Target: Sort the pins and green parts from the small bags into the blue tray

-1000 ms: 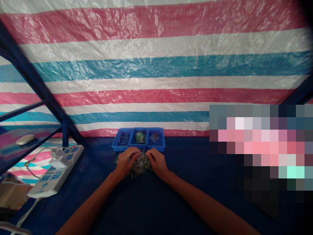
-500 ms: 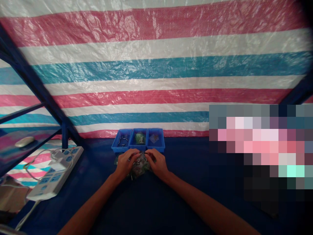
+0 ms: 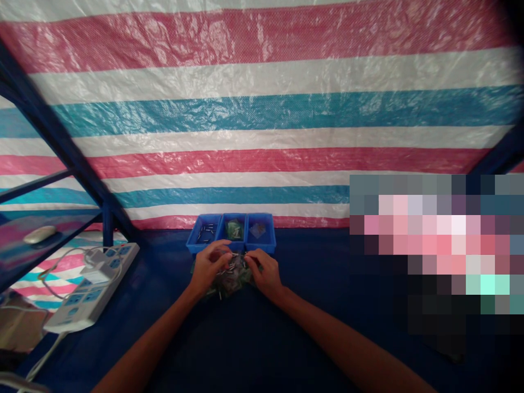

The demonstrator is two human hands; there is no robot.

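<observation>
My left hand (image 3: 208, 266) and my right hand (image 3: 264, 271) rest side by side on a heap of small mixed parts (image 3: 231, 276), metal pins and green pieces, on the dark blue table. Both hands are curled, fingertips pinched over the heap; what they pinch is too small to name. Just behind the hands stand three joined blue bins: the left bin (image 3: 204, 232) holds metal pins, the middle bin (image 3: 233, 229) green pieces, the right bin (image 3: 260, 230) a few flat pieces.
A white power strip (image 3: 92, 287) with cables lies at the left table edge. A blue metal rack (image 3: 61, 142) with a shelf bearing a white mouse (image 3: 39, 233) stands left. A striped tarp hangs behind. A blurred patch covers the right.
My left hand has lifted slightly and shifted toward the bins; my right hand has barely moved on the heap.
</observation>
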